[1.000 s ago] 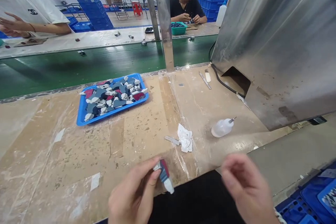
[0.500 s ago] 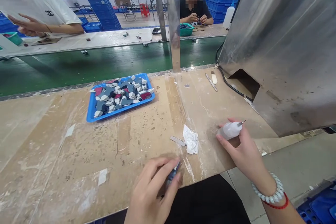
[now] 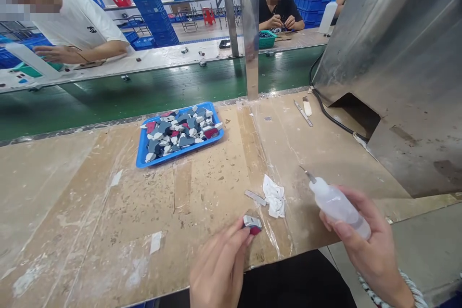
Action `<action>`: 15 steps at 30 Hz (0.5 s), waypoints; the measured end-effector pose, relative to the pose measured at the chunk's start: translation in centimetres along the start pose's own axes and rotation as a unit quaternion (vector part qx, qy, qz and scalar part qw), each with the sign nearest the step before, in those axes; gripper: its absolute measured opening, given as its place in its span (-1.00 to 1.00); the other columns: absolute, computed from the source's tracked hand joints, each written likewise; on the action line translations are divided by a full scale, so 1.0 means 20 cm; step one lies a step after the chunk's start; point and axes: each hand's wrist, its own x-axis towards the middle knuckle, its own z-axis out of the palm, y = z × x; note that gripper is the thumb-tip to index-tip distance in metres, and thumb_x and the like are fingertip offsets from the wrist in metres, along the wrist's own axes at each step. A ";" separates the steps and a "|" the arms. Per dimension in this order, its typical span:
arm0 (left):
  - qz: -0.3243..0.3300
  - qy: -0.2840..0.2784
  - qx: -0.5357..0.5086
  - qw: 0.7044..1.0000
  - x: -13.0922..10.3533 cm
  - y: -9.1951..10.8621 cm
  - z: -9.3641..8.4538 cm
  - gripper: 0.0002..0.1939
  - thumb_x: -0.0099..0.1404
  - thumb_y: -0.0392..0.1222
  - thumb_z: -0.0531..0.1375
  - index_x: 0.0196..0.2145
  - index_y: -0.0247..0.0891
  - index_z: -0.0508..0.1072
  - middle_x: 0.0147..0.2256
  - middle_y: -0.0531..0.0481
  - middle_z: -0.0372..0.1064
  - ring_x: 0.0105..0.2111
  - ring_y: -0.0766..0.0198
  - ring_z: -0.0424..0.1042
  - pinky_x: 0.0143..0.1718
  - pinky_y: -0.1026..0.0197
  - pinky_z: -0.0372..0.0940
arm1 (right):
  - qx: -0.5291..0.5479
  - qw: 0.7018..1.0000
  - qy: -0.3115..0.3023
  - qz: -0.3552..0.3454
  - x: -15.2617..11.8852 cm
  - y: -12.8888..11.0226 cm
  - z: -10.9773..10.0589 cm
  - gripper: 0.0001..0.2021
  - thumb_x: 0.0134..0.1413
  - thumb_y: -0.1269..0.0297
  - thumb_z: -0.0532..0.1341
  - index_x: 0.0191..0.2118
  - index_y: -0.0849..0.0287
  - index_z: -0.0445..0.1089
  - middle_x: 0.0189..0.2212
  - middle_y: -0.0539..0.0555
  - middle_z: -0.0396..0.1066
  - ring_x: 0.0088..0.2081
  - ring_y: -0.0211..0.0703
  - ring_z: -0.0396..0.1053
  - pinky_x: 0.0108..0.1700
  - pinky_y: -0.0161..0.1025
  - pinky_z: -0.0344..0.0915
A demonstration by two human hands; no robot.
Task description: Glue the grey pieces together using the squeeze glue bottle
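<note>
At the near edge of the bench [image 3: 202, 236], a small grey, blue and maroon piece [image 3: 252, 224] is pinched in the fingertips of the left hand [image 3: 222, 260]; whether it touches the surface is unclear. A light, steady pinch low on its sides should suit, leaving the upper face uncovered. The right hand [image 3: 375, 245] wraps a translucent squeeze bottle [image 3: 339, 207], tilted with its thin metal tip [image 3: 307, 173] up and away from the piece. A loose grip there would probably avoid stray drips. Near the piece, a crumpled white tissue [image 3: 275, 197] touches a flat metal strip [image 3: 255, 197]; farther off sits a blue tray [image 3: 141, 159] of similar pieces.
</note>
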 end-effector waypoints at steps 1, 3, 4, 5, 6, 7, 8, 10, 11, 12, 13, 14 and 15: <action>0.006 0.009 0.011 1.000 -0.01 0.00 0.00 -0.75 0.36 -0.53 0.27 -0.05 -0.34 0.53 -0.07 -0.15 0.58 -0.05 0.18 0.58 -0.03 0.24 0.48 | 0.015 1.000 -0.015 0.009 -0.01 0.00 0.01 -0.56 0.10 0.14 0.42 0.08 -0.03 0.39 -0.24 0.09 0.45 -0.37 -0.10 0.44 -0.36 -0.21 0.45; 0.016 0.023 0.033 0.999 -0.02 0.01 0.01 -0.70 0.32 -0.56 0.29 -0.04 -0.34 0.54 -0.06 -0.16 0.59 -0.06 0.15 0.59 -0.04 0.22 0.49 | 0.044 0.998 -0.033 0.020 -0.02 -0.01 0.03 -0.58 0.08 0.20 0.44 0.05 -0.06 0.41 -0.25 0.07 0.45 -0.38 -0.13 0.43 -0.41 -0.28 0.43; 0.020 0.029 0.040 0.999 -0.03 0.01 0.01 -0.69 0.31 -0.57 0.29 -0.05 -0.33 0.55 -0.07 -0.15 0.59 -0.07 0.15 0.60 -0.05 0.21 0.50 | 0.057 0.997 -0.035 0.024 -0.02 -0.02 0.05 -0.59 0.07 0.21 0.45 0.03 -0.07 0.42 -0.26 0.06 0.45 -0.38 -0.14 0.43 -0.42 -0.30 0.42; 0.022 0.034 0.043 0.998 -0.03 0.01 0.01 -0.69 0.31 -0.57 0.29 -0.05 -0.32 0.56 -0.08 -0.15 0.60 -0.07 0.14 0.60 -0.06 0.20 0.52 | 0.070 0.997 -0.035 0.028 -0.03 -0.02 0.06 -0.60 0.07 0.21 0.46 0.02 -0.06 0.43 -0.28 0.05 0.44 -0.38 -0.15 0.42 -0.42 -0.31 0.41; 0.024 0.037 0.043 0.998 -0.04 0.01 0.02 -0.71 0.33 -0.55 0.27 -0.06 -0.31 0.57 -0.09 -0.14 0.60 -0.08 0.14 0.61 -0.07 0.19 0.53 | 0.084 0.996 -0.029 0.029 -0.03 -0.02 0.08 -0.62 0.07 0.19 0.45 0.01 -0.05 0.44 -0.30 0.04 0.42 -0.39 -0.17 0.41 -0.42 -0.32 0.41; 0.024 0.042 0.041 0.998 -0.04 0.01 0.02 -0.73 0.35 -0.53 0.26 -0.07 -0.29 0.58 -0.11 -0.13 0.61 -0.09 0.13 0.61 -0.08 0.19 0.54 | 0.100 0.994 -0.023 0.031 -0.03 -0.03 0.10 -0.64 0.08 0.16 0.45 0.00 -0.04 0.46 -0.30 0.04 0.40 -0.40 -0.19 0.39 -0.41 -0.32 0.41; 0.024 0.047 0.040 0.998 -0.05 0.01 0.02 -0.75 0.38 -0.50 0.24 -0.08 -0.27 0.59 -0.12 -0.11 0.62 -0.10 0.13 0.62 -0.09 0.18 0.56 | 0.116 0.993 -0.011 0.028 -0.02 -0.03 0.12 -0.66 0.07 0.12 0.45 -0.03 -0.02 0.47 -0.29 0.04 0.37 -0.40 -0.20 0.37 -0.42 -0.33 0.39; 0.021 0.054 0.038 0.998 -0.06 0.02 0.03 -0.74 0.40 -0.48 0.20 -0.09 -0.24 0.60 -0.14 -0.09 0.62 -0.13 0.12 0.63 -0.12 0.18 0.58 | 0.142 0.990 0.017 0.008 -0.02 -0.05 0.16 -0.68 0.06 0.02 0.44 -0.11 0.01 0.48 -0.22 0.07 0.34 -0.37 -0.19 0.35 -0.47 -0.35 0.36; 0.018 0.056 0.036 0.998 -0.06 0.02 0.03 -0.73 0.39 -0.50 0.21 -0.09 -0.23 0.60 -0.15 -0.09 0.62 -0.13 0.12 0.63 -0.14 0.19 0.58 | 0.152 0.988 0.016 -0.004 -0.01 -0.06 0.17 -0.68 0.07 -0.02 0.42 -0.15 0.02 0.47 -0.17 0.08 0.34 -0.37 -0.20 0.33 -0.51 -0.35 0.34; 0.014 0.057 0.033 0.998 -0.06 0.03 0.04 -0.71 0.37 -0.52 0.21 -0.09 -0.23 0.60 -0.14 -0.09 0.62 -0.13 0.13 0.63 -0.14 0.20 0.59 | 0.159 0.987 0.004 -0.013 -0.01 -0.08 0.19 -0.69 0.09 -0.05 0.39 -0.17 0.02 0.45 -0.15 0.10 0.35 -0.39 -0.20 0.32 -0.53 -0.34 0.31; 0.011 0.056 0.028 0.998 -0.06 0.03 0.04 -0.69 0.35 -0.54 0.22 -0.09 -0.23 0.59 -0.13 -0.09 0.62 -0.11 0.13 0.62 -0.14 0.20 0.58 | 0.161 0.987 -0.016 -0.021 -0.01 -0.09 0.20 -0.70 0.13 -0.05 0.36 -0.18 0.02 0.43 -0.15 0.10 0.37 -0.40 -0.19 0.32 -0.54 -0.33 0.30; 0.009 0.055 0.023 0.998 -0.06 0.03 0.04 -0.67 0.33 -0.57 0.22 -0.08 -0.24 0.59 -0.13 -0.09 0.61 -0.10 0.13 0.61 -0.13 0.20 0.58 | 0.157 0.987 -0.037 -0.029 0.00 -0.10 0.22 -0.72 0.17 -0.04 0.33 -0.18 0.02 0.40 -0.18 0.10 0.39 -0.41 -0.18 0.33 -0.54 -0.31 0.29; 0.008 0.052 0.017 0.998 -0.06 0.04 0.04 -0.66 0.31 -0.59 0.22 -0.09 -0.25 0.58 -0.12 -0.09 0.61 -0.09 0.13 0.61 -0.12 0.20 0.58 | 0.146 0.987 -0.053 -0.041 -0.01 -0.11 0.23 -0.74 0.20 -0.02 0.32 -0.18 0.02 0.38 -0.22 0.09 0.41 -0.41 -0.17 0.34 -0.52 -0.30 0.30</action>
